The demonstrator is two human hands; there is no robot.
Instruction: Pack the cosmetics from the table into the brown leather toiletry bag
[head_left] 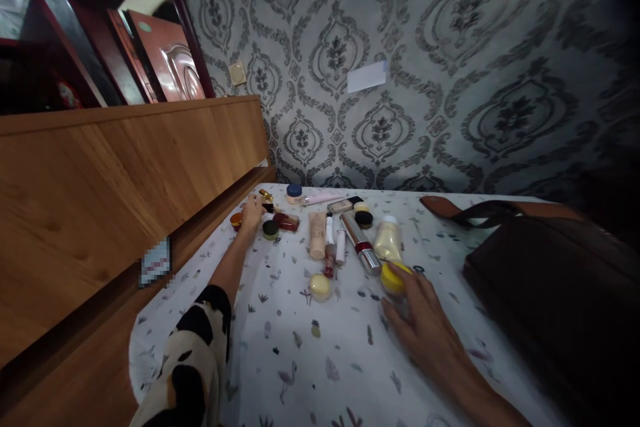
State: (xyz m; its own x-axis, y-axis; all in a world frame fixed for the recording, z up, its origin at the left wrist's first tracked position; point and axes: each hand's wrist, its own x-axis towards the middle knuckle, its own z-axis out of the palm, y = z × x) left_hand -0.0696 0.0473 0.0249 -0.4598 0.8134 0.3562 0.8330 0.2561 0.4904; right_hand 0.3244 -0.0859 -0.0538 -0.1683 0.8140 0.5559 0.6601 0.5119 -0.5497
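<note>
My right hand is at a small jar with a yellow lid, its fingers over the top edge and its thumb at the near side. Just behind it stands a pale yellow bottle with a white cap. Among small cosmetics at the far left, my left hand reaches down; its fingertips are too small and partly hidden to show a grip. Around it are an orange-red jar, a gold-coloured piece, a dark green-lidded jar and a dark red box-like item.
Mid-table lie a beige tube, a silver cylinder with a red band, slim lip-gloss tubes and a cream-lidded jar. A blue-lidded jar stands by the wall. A dark bag occupies the right; wooden furniture borders the left.
</note>
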